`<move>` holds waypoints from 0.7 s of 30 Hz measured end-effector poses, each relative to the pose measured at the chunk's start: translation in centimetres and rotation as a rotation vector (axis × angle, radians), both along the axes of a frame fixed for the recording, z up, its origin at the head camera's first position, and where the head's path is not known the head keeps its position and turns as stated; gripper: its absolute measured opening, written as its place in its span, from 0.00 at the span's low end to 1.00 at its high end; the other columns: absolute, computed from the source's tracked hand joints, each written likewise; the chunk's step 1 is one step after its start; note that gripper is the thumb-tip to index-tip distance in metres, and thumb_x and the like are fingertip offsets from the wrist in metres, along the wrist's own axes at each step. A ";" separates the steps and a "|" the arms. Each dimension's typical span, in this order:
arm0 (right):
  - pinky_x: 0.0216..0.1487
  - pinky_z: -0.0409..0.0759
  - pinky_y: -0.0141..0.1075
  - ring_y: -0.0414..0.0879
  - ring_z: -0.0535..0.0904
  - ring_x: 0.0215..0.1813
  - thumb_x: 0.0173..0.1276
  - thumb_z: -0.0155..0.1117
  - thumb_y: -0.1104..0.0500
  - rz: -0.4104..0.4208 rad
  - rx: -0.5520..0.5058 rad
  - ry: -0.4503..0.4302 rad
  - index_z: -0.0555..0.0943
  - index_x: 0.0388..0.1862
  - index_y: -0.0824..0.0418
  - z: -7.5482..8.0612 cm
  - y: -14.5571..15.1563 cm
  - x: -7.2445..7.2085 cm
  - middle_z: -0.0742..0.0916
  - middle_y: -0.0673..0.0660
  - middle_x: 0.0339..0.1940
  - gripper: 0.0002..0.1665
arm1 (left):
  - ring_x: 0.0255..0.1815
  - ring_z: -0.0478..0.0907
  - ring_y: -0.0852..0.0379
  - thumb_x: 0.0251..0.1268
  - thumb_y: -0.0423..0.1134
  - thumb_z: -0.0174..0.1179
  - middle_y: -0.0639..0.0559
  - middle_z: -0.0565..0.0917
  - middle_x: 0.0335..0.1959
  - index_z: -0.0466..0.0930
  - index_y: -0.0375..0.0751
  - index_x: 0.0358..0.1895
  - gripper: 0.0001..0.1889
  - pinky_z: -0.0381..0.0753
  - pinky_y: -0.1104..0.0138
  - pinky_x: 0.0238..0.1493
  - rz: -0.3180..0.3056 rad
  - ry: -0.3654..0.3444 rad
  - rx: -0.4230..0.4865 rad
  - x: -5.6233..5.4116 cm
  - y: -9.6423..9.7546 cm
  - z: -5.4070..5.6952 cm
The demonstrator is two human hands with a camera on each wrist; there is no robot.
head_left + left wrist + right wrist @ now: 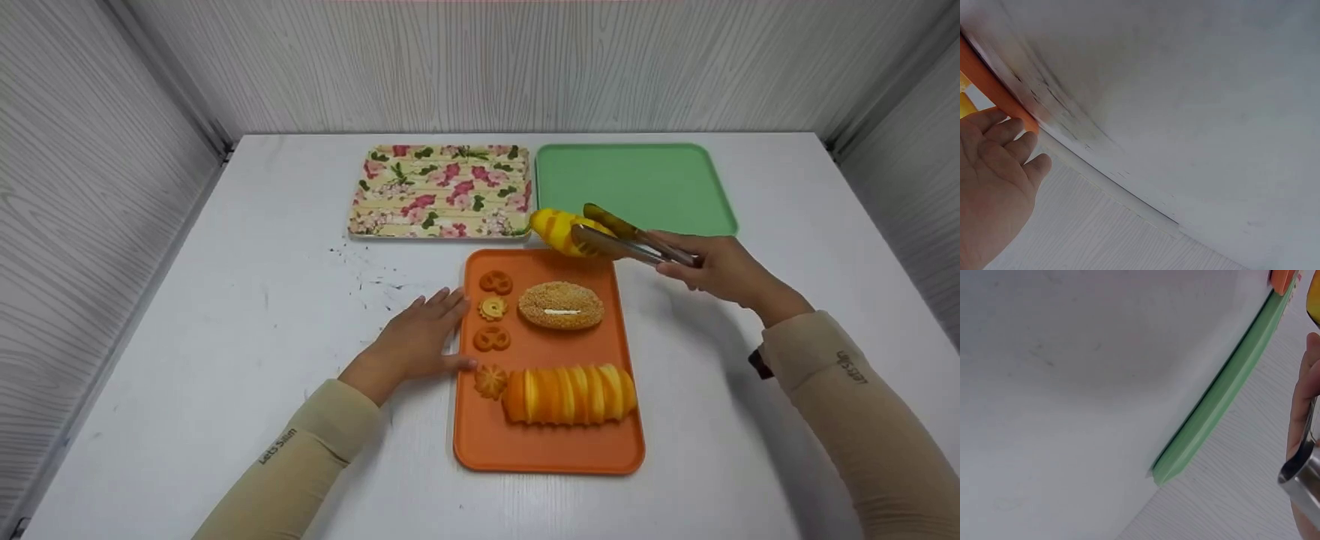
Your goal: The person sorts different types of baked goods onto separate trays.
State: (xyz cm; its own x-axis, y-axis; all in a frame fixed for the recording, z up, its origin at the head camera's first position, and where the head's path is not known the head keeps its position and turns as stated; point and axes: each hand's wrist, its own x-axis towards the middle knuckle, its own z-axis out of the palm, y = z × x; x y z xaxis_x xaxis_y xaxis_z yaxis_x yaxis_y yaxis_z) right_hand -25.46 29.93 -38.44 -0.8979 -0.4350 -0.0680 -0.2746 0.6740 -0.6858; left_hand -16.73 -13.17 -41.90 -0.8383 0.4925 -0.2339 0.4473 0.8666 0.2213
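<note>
My right hand [716,270] grips metal tongs [626,244], whose tips clasp a yellow bread roll [559,231] over the far edge of the orange tray [551,454]. In the right wrist view the end of the tongs [1306,475] shows beside my fingers. My left hand [420,334] lies with its fingers extended against the tray's left rim. On that tray are a sesame-covered bun [561,306], a sliced-looking yellow loaf [570,395], and a column of pretzel-shaped cookies [496,282] and round cookies [493,308] along the left side.
Behind the orange tray stand a floral tray [442,191] on the left and a green tray [637,187] on the right, side by side. The white table [247,315] carries dark marks near the floral tray. Wood-grain panels [517,67] enclose the back and sides.
</note>
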 end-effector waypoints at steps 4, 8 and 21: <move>0.23 0.73 0.34 0.47 0.73 0.24 0.65 0.63 0.44 -0.060 -0.023 -0.010 0.69 0.68 0.35 0.2 -0.1 -0.1 0.81 0.61 0.35 0.32 | 0.76 0.42 0.49 0.57 0.70 0.53 0.48 0.48 0.76 0.49 0.41 0.76 0.51 0.44 0.54 0.72 -0.008 0.017 0.000 0.0 0.0 0.0; 0.24 0.73 0.35 0.50 0.75 0.25 0.65 0.63 0.43 -0.109 -0.031 0.012 0.68 0.69 0.35 0.1 -0.1 -0.3 0.82 0.63 0.33 0.32 | 0.76 0.42 0.49 0.57 0.70 0.53 0.48 0.48 0.76 0.49 0.40 0.76 0.51 0.44 0.54 0.72 -0.008 0.019 0.003 0.1 0.0 0.0; 0.29 0.75 0.39 0.55 0.78 0.32 0.65 0.56 0.35 -0.229 0.049 0.080 0.61 0.73 0.34 0.1 0.4 -1.4 0.82 0.63 0.35 0.37 | 0.76 0.42 0.50 0.57 0.71 0.52 0.48 0.47 0.76 0.48 0.41 0.76 0.51 0.43 0.55 0.72 -0.003 0.011 -0.006 0.0 0.0 -0.2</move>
State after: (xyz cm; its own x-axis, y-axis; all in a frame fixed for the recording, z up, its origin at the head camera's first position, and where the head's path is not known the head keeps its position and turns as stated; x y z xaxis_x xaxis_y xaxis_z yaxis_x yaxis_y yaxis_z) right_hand -26.85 30.38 -38.31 -0.9761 -0.2173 -0.0084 -0.1629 0.7566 -0.6332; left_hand -16.74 -13.19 -42.06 -0.8392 0.4938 -0.2278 0.4522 0.8664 0.2118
